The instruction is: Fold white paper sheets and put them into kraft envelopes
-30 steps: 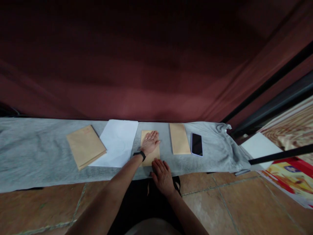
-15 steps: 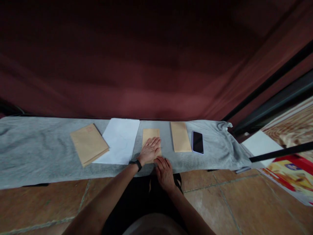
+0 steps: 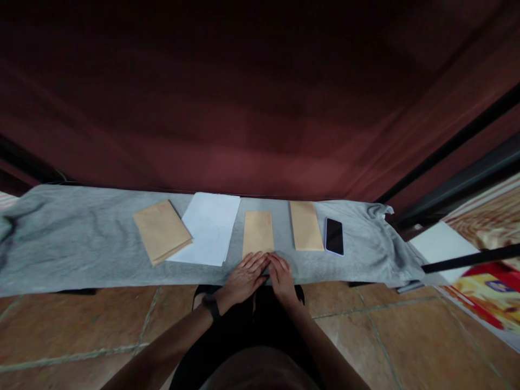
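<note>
A brown paper envelope [image 3: 258, 232] lies flat in front of me on the grey cloth, its near end covered by my fingers. My left hand [image 3: 246, 275], with a dark watch on the wrist, rests palm down with its fingers stretched over that near end. Beside it, my right hand [image 3: 281, 276] lies with extended fingers on the near right corner, its fingertips close to or touching the left ones. Neither hand grips anything that I can see.
A grey cloth [image 3: 101, 238] covers the narrow table. To the left lie brown envelopes [image 3: 162, 230], partly over white paper sheets [image 3: 211, 225]. Rightward are another brown envelope stack [image 3: 306, 226] and a phone [image 3: 334, 236]. A dark red curtain [image 3: 252, 162] hangs behind; a black bar [image 3: 471, 260] crosses at right.
My left hand has slid from the middle of the envelope down to its near end, next to my right hand. The view has shifted slightly.
</note>
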`<control>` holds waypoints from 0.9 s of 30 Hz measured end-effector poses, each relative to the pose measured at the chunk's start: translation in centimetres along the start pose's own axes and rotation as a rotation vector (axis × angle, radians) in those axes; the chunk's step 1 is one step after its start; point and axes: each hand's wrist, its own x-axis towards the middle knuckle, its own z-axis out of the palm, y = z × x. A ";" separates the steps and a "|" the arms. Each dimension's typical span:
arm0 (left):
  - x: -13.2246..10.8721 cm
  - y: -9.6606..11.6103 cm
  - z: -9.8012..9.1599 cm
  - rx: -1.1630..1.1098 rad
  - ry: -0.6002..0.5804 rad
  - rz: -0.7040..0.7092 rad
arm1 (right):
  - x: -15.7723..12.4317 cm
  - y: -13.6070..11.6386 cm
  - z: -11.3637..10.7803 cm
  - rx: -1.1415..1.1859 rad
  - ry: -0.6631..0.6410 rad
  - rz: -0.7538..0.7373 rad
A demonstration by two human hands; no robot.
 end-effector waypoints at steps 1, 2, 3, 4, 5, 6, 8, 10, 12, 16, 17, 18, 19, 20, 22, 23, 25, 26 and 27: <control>-0.5 0.2 0.0 0.011 0.004 0.003 | 0.3 0.1 -0.1 -0.025 -0.043 -0.036; -0.8 0.4 0.0 0.024 0.009 0.005 | 0.8 0.2 -0.1 -0.056 -0.092 -0.073; -1.1 0.5 0.1 0.038 0.012 0.007 | 1.3 0.3 -0.1 -0.091 -0.141 -0.106; -1.2 0.6 0.2 0.053 0.014 0.008 | 2.0 0.5 -0.1 -0.130 -0.182 -0.130; -1.3 0.6 0.3 0.068 0.015 0.010 | 2.7 0.6 0.0 -0.170 -0.216 -0.145; -1.3 0.5 0.4 0.081 0.016 0.015 | 3.5 0.8 0.1 -0.210 -0.240 -0.154; -1.3 0.5 0.6 0.099 0.020 0.030 | 5.1 1.3 0.4 -0.288 -0.265 -0.150; -1.5 0.5 0.8 0.110 0.033 0.035 | 6.5 1.8 0.7 -0.351 -0.258 -0.092; -1.8 0.5 1.0 0.120 0.044 0.023 | 7.7 2.2 1.0 -0.383 -0.237 -0.027; -2.7 0.7 1.4 0.121 0.043 -0.006 | 9.5 2.9 1.4 -0.406 -0.206 0.066; -2.8 0.8 1.5 0.118 0.043 -0.009 | 9.9 3.0 1.4 -0.411 -0.203 0.090; -2.9 0.8 1.6 0.115 0.045 -0.013 | 10.2 3.0 1.6 -0.415 -0.203 0.107; -2.9 0.9 1.7 0.113 0.048 -0.017 | 10.5 3.0 1.7 -0.417 -0.209 0.110; -2.9 1.0 1.8 0.112 0.053 -0.021 | 10.7 3.0 2.0 -0.417 -0.218 0.101; -2.7 1.1 2.0 0.111 0.057 -0.031 | 11.1 2.8 2.6 -0.412 -0.237 0.066; -2.6 1.1 2.0 0.110 0.058 -0.038 | 11.2 2.6 2.9 -0.409 -0.241 0.058; -2.5 1.1 2.2 0.104 0.052 -0.045 | 11.5 2.4 3.6 -0.407 -0.229 0.082; -2.5 1.1 2.2 0.100 0.048 -0.047 | 11.7 2.4 3.9 -0.406 -0.219 0.107; -2.5 1.0 2.2 0.096 0.044 -0.047 | 12.0 2.4 4.0 -0.406 -0.210 0.133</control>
